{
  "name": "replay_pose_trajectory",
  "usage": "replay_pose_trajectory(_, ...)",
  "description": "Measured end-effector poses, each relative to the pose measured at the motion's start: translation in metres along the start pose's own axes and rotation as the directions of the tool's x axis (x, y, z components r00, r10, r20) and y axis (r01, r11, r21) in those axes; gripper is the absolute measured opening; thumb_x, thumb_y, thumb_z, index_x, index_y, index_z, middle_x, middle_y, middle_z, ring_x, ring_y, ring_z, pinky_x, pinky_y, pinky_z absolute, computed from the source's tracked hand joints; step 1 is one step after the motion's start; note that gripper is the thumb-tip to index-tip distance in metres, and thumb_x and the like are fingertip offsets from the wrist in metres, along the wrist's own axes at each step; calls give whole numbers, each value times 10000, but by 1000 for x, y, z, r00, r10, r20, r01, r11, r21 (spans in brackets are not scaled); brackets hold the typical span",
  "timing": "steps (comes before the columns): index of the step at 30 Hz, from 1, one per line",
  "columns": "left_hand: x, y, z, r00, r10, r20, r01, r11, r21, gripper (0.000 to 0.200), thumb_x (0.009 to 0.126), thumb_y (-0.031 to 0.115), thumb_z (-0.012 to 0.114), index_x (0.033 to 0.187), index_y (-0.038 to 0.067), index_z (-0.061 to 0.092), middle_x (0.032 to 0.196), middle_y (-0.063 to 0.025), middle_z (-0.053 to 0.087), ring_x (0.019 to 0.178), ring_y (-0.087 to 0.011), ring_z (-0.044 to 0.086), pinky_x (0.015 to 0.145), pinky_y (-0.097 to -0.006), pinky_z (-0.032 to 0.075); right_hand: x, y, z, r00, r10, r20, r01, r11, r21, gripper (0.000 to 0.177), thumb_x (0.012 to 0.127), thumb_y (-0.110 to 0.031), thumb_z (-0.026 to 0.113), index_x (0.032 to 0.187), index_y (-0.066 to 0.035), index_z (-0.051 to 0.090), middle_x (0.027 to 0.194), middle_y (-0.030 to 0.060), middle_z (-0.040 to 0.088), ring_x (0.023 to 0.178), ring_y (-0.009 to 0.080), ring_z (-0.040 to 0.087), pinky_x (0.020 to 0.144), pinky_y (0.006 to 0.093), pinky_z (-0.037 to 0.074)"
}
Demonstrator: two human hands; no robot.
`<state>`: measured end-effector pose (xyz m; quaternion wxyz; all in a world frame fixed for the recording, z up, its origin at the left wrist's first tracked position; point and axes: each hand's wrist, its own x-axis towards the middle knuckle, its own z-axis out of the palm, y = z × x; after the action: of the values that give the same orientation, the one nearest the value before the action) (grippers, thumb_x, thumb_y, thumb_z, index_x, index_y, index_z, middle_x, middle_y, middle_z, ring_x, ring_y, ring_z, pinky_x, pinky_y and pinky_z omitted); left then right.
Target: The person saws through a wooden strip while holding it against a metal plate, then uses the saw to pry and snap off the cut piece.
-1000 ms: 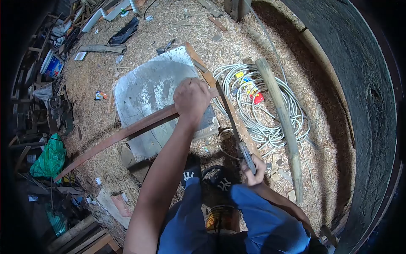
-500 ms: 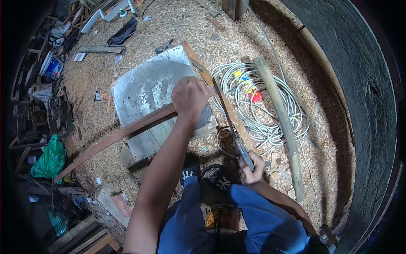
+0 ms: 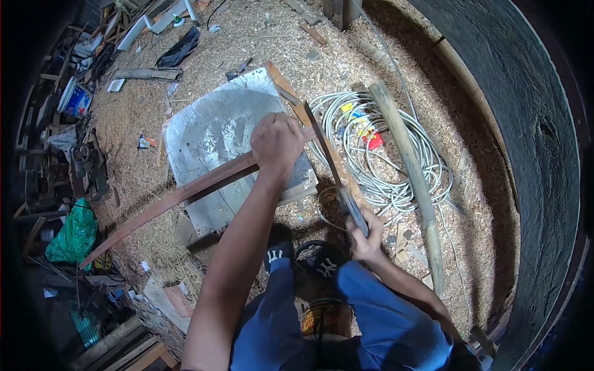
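A long reddish wooden strip [image 3: 179, 193] crosses a grey metal-topped block [image 3: 216, 120] diagonally. My left hand [image 3: 277, 141] is closed over the strip near its right end and presses it on the block. My right hand [image 3: 366, 236] is wrapped round the handle of a handsaw [image 3: 332, 157]. The saw's dark blade runs up and to the left, across the strip's right end, just right of my left hand. Beneath and beside the blade, an orange-brown board [image 3: 284, 83] lies along the block's right side.
A coil of pale cable [image 3: 396, 179] lies to the right, with a wooden pole [image 3: 405, 145] over it. A curved dark wall [image 3: 526, 123] stands at the far right. Scrap wood and a green bag [image 3: 74, 235] fill the left side. A bucket [image 3: 326, 318] is between my legs.
My right hand and the saw have moved slightly up and to the left, and the blade reaches farther past the strip. My left hand and the strip stay in place.
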<state>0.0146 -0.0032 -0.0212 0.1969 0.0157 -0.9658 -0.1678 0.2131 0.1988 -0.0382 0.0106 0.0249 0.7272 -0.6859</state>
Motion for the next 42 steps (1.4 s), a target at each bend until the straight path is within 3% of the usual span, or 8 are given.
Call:
replay_pose_trajectory(4,0,1,-2,998,-49,42,47,998,34,273,909,199,564,772,32,732,867,-147,730,862,-317,700,798,-429,557,18,1,11,997,71,-20,-72,994,-86,131,820,-122,566,770,-2,555,701,59,553,655,126,490,602,302,378)
replay_pose_trajectory(6,2,1,-4,999,-34,34,33,999,25,271,907,196,563,766,32,727,865,-147,729,858,-316,699,795,-428,558,-1,3,1,997,-73,-17,72,997,-40,152,821,-79,630,739,-15,519,639,32,458,606,90,424,557,302,351)
replay_pose_trajectory(15,1,3,-1,999,-26,21,25,999,39,261,905,185,563,757,37,720,854,-146,724,859,-314,698,807,-428,555,26,0,17,997,-20,-68,19,1000,-17,210,851,-78,642,734,-25,476,651,12,391,627,101,381,550,312,311)
replay_pose_trajectory(23,-3,1,-2,1000,-18,21,17,999,38,267,910,186,562,761,32,723,866,-152,730,857,-317,701,803,-427,559,-40,9,-12,997,61,-38,-61,998,-1,136,839,-60,593,736,-30,510,652,-6,459,599,86,416,562,275,368)
replay_pose_trajectory(28,0,1,1,1000,-22,-6,22,999,43,265,906,197,574,752,38,720,849,-148,727,855,-319,701,789,-426,562,29,-7,17,999,18,-48,-20,999,-44,134,850,-47,579,739,-17,509,651,4,445,621,80,417,551,286,346)
replay_pose_trajectory(33,2,1,0,999,-26,18,26,999,43,255,904,198,577,761,45,724,856,-140,729,851,-315,702,775,-426,562,-15,4,0,997,-70,-28,68,996,-65,112,831,-61,594,753,-6,536,643,42,494,606,108,467,554,297,370)
replay_pose_trajectory(36,-1,0,0,1000,-12,11,11,999,50,254,902,196,576,760,46,723,857,-139,729,847,-313,703,769,-427,561,-38,11,-12,999,38,-34,-37,999,11,96,835,-51,594,772,-6,536,651,42,477,600,114,445,558,300,363)
replay_pose_trajectory(42,-2,2,0,1000,-21,3,21,999,32,250,897,188,574,754,45,721,871,-133,731,845,-311,704,781,-419,560,30,8,20,999,3,-49,-2,1000,5,139,856,-58,616,772,-17,514,653,21,424,608,101,399,542,316,321)
